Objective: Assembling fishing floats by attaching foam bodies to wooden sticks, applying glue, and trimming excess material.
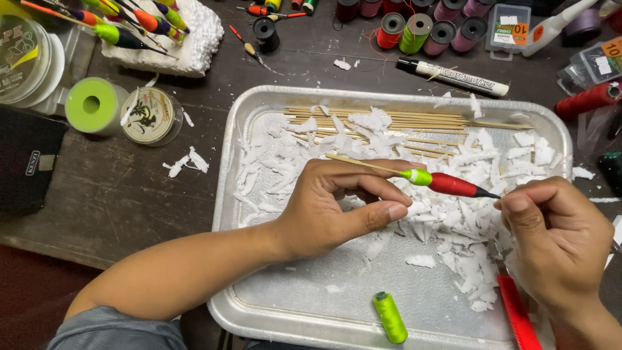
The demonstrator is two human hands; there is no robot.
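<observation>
Over tray (234,214) | left hand (324,210) fingers pinch float (447,184) stick — right hand (557,240) fingers closed on its tip

At the desk's (129,194) far right edge, a small clear plastic box (507,26) carries an orange round sticker (519,29). Beside it, flat clear packets (599,65) bear another orange sticker (612,47). Near the far left corner sit a round line spool with a pale printed label (148,115) and a clear spool case with a yellow-green label (19,55).
</observation>
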